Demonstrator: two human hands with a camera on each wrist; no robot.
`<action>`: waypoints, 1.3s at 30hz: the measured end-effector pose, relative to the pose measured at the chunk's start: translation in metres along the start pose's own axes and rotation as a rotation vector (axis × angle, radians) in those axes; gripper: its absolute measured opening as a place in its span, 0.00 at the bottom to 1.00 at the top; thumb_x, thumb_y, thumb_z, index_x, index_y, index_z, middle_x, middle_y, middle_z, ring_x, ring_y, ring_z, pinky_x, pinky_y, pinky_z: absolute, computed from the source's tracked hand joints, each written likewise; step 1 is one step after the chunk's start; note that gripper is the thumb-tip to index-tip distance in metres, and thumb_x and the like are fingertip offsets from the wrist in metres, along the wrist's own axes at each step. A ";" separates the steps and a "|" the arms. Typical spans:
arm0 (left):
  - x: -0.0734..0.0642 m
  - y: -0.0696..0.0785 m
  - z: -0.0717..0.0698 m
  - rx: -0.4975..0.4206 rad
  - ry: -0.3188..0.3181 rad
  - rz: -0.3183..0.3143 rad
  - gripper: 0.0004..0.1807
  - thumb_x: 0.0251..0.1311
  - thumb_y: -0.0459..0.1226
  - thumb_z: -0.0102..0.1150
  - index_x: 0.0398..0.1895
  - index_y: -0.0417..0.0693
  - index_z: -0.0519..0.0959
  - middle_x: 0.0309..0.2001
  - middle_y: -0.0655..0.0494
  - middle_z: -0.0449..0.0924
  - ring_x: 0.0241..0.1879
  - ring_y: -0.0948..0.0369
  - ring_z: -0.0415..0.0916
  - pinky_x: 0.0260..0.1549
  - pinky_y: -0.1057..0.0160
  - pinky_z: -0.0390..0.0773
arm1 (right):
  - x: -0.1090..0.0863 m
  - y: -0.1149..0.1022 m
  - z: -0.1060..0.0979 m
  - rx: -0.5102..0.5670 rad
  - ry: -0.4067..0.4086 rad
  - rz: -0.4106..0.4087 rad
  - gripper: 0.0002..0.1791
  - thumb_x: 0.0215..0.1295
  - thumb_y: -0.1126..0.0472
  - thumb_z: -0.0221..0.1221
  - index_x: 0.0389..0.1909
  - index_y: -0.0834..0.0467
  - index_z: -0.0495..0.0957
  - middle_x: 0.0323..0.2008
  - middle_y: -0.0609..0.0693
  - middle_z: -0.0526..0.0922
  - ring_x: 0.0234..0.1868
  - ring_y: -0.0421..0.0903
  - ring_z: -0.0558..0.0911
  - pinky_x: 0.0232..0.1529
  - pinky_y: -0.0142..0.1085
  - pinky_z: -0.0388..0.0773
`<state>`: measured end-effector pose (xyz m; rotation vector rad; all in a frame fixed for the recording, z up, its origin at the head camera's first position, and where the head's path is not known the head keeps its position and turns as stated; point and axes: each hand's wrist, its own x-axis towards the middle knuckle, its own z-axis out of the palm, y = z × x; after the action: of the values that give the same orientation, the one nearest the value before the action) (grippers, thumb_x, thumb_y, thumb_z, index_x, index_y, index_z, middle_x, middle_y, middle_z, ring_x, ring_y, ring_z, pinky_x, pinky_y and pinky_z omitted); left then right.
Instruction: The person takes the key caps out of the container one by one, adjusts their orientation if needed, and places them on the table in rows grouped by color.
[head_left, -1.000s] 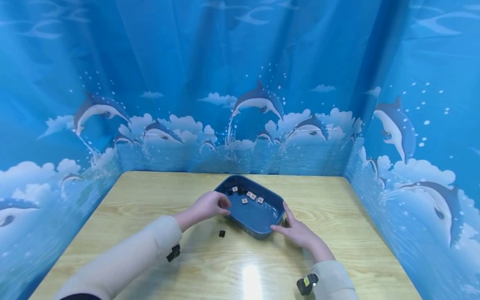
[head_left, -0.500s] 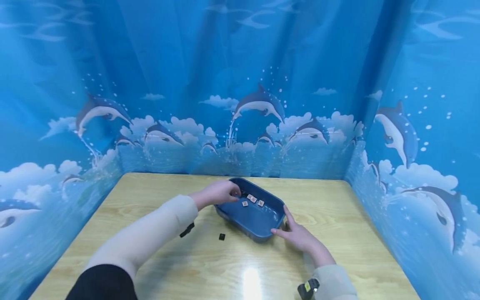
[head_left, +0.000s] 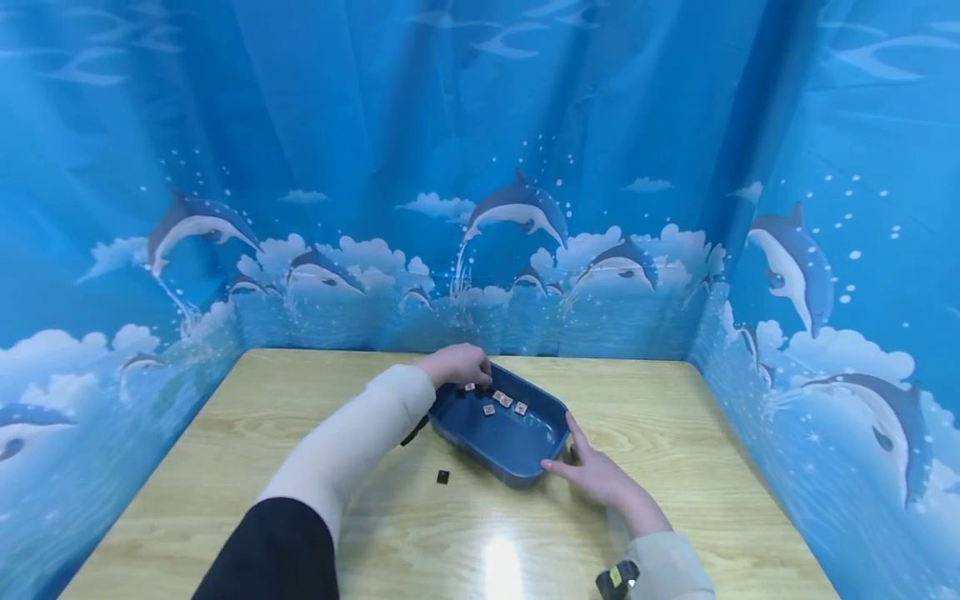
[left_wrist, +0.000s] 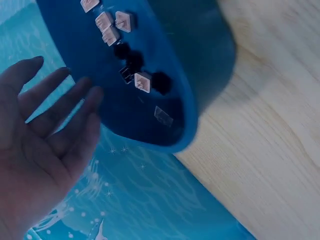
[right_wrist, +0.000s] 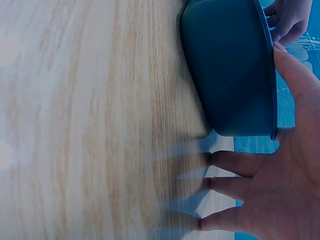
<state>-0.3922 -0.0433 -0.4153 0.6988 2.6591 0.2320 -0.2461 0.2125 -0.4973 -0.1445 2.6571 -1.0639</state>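
Note:
A dark blue rectangular tray (head_left: pixel 517 454) sits at an angle on the table, with small square white pieces (left_wrist: pixel 110 35) and black pieces (left_wrist: pixel 134 61) like keyboard switches in its far left part. My left hand (head_left: pixel 459 365) reaches over the tray's far left end; in the left wrist view its fingers are loosely bent and grip nothing. At the tray's right end, my right hand (head_left: pixel 600 475) touches the rim with thumb and forefinger spread apart. Its other fingers are straight and reach down toward the table in the right wrist view.
One small black square piece (head_left: pixel 443 477) lies on the wooden table (head_left: pixel 712 492), in front of the tray. A clear flat piece (left_wrist: pixel 163 116) shows inside the tray's end. A blue dolphin-print curtain (head_left: pixel 360 167) stands around the table's back and sides.
My left hand has moved from the tray's near left edge, forward and right, over its far left end. The right hand and tray have stayed in place.

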 end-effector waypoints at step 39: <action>0.055 0.017 0.048 -0.275 0.171 -0.535 0.27 0.59 0.41 0.67 0.60 0.43 0.75 0.54 0.45 0.79 0.49 0.49 0.78 0.44 0.50 0.80 | -0.001 0.001 -0.001 0.016 0.006 0.006 0.57 0.60 0.33 0.59 0.78 0.48 0.35 0.67 0.68 0.63 0.64 0.71 0.65 0.62 0.65 0.59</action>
<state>-0.4093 0.0021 -0.4724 -0.1286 2.7785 0.5082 -0.2457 0.2136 -0.4969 -0.1302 2.6517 -1.0847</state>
